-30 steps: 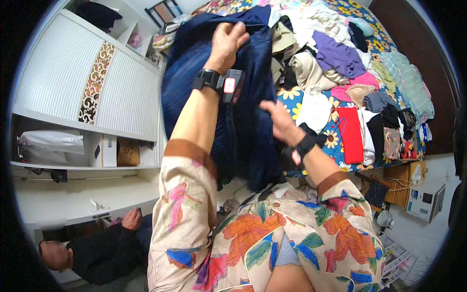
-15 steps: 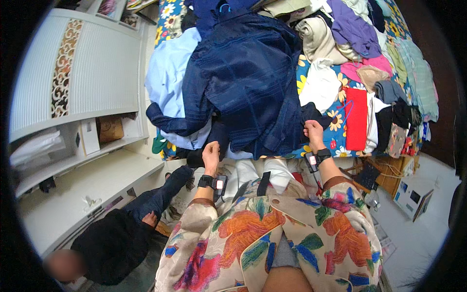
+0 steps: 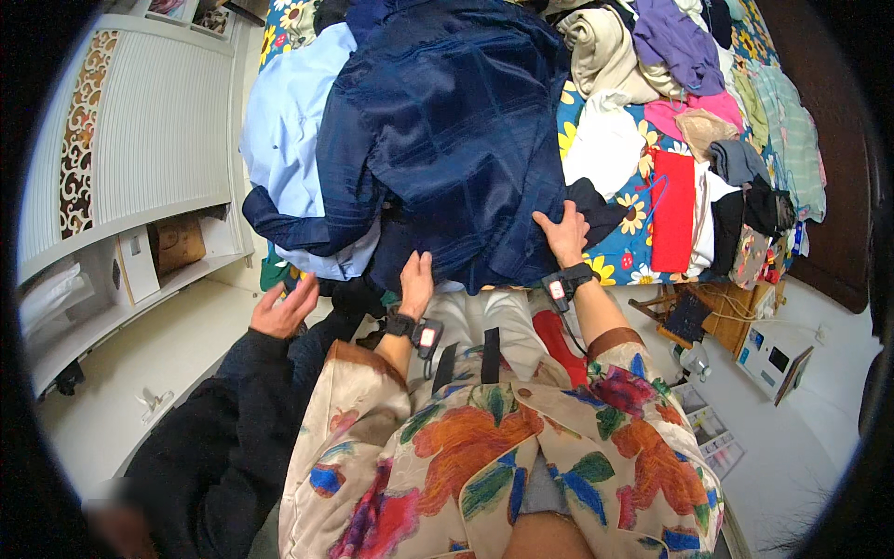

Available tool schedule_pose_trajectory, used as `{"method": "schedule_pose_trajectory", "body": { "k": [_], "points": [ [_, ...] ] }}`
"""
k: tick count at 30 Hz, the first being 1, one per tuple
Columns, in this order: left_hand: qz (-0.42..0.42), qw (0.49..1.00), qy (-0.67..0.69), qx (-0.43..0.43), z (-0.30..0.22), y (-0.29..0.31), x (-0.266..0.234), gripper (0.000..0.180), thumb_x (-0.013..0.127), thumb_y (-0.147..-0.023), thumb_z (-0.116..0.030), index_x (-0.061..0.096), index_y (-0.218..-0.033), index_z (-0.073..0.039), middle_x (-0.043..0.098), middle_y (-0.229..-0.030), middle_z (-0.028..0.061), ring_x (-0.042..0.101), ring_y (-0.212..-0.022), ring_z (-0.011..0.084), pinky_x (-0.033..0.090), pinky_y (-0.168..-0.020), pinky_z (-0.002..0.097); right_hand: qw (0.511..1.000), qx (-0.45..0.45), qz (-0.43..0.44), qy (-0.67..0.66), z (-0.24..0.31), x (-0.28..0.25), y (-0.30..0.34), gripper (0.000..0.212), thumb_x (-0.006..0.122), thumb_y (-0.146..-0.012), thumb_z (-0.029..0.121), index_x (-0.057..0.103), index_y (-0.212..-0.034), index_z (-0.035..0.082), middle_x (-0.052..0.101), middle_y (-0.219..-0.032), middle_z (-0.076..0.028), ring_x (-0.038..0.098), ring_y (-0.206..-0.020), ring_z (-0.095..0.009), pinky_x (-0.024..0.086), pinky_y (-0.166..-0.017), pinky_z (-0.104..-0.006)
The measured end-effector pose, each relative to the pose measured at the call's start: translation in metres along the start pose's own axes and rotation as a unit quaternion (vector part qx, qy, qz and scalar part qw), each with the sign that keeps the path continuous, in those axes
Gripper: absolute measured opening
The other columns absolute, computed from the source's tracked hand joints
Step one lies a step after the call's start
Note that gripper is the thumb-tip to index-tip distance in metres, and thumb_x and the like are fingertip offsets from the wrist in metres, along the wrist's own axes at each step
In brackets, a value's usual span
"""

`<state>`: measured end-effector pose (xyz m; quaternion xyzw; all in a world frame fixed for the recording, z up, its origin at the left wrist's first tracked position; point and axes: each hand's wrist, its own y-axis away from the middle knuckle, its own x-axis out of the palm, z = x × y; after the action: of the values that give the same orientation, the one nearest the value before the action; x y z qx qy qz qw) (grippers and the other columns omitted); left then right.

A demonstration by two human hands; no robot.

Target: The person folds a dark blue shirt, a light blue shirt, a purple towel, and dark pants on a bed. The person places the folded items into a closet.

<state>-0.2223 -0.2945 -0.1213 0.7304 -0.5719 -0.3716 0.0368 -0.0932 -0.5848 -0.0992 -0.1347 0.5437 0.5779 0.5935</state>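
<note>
Hands at centre frame: left hand (image 3: 416, 284) by the near edge of a dark blue shirt (image 3: 456, 130), finger closure unclear; right hand (image 3: 564, 235) at its lower right, fingers apart. Shirt spreads across upper centre, seemingly being straightened; any adjustment calls for pinching its edge. Beyond, upper right: a purple garment (image 3: 684, 47).

Inside a home bedroom, with multicoloured cloth garments (image 3: 507, 130) across a blue, flower-printed bed (image 3: 636, 216) near white, ribbed-door cabinetry (image 3: 158, 130).
</note>
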Motion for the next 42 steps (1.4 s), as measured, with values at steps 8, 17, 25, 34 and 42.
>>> {"method": "schedule_pose_trajectory", "body": {
  "k": [8, 17, 25, 34, 42],
  "points": [
    [0.12, 0.913, 0.385, -0.058, 0.001, 0.047, -0.007, 0.028, 0.047, -0.103, -0.028, 0.058, -0.113, -0.004, 0.061, -0.107, 0.0009, 0.055, -0.097, 0.0117, 0.044, -0.089, 0.0283, 0.971, -0.083, -0.071, -0.213, -0.053, -0.008, -0.025, 0.022, 0.064, -0.089, 0.022, 0.067, -0.096, 0.002, 0.067, -0.079, -0.008, 0.061, -0.071, -0.017, 0.048, -0.067, -0.0319],
    [0.141, 0.89, 0.423, -0.101, -0.014, 0.053, 0.022, 0.039, 0.051, -0.101, -0.019, 0.045, -0.136, -0.004, 0.055, -0.131, 0.0051, 0.053, -0.116, 0.0169, 0.041, -0.101, 0.033, 0.946, -0.164, 0.033, -0.276, -0.021, -0.022, 0.004, 0.023, 0.064, -0.087, 0.01, 0.065, -0.111, 0.008, 0.06, -0.077, -0.003, 0.055, -0.067, -0.01, 0.047, -0.064, -0.0261],
    [0.17, 0.857, 0.454, -0.177, -0.044, 0.072, 0.023, 0.033, 0.064, -0.093, -0.017, 0.059, -0.123, -0.002, 0.063, -0.122, 0.0054, 0.058, -0.111, 0.0174, 0.043, -0.099, 0.0325, 0.941, -0.3, 0.154, -0.023, 0.002, 0.002, 0.01, 0.031, 0.059, -0.091, 0.032, 0.066, -0.107, 0.006, 0.065, -0.092, -0.019, 0.063, -0.088, -0.038, 0.05, -0.077, -0.043],
    [0.135, 0.826, 0.501, -0.219, -0.034, 0.083, 0.02, 0.028, 0.057, -0.097, -0.016, 0.059, -0.121, -0.001, 0.064, -0.119, 0.0055, 0.06, -0.107, 0.0169, 0.045, -0.096, 0.0323, 0.904, -0.057, 0.144, -0.397, -0.044, -0.012, -0.007, 0.016, 0.055, -0.087, 0.011, 0.065, -0.077, 0.002, 0.063, -0.078, 0.0, 0.054, -0.069, -0.011, 0.044, -0.065, -0.0251],
    [0.206, 0.866, 0.389, -0.237, -0.026, 0.09, 0.008, 0.036, 0.061, -0.096, -0.029, 0.059, -0.127, -0.01, 0.063, -0.115, 0.0054, 0.056, -0.103, 0.0125, 0.042, -0.093, 0.0313, 0.799, 0.077, 0.0, -0.596, -0.107, -0.066, -0.061, 0.01, 0.056, -0.076, 0.005, 0.051, -0.068, 0.008, 0.05, -0.074, 0.0, 0.044, -0.073, -0.013, 0.036, -0.073, -0.026]
  ]
}}
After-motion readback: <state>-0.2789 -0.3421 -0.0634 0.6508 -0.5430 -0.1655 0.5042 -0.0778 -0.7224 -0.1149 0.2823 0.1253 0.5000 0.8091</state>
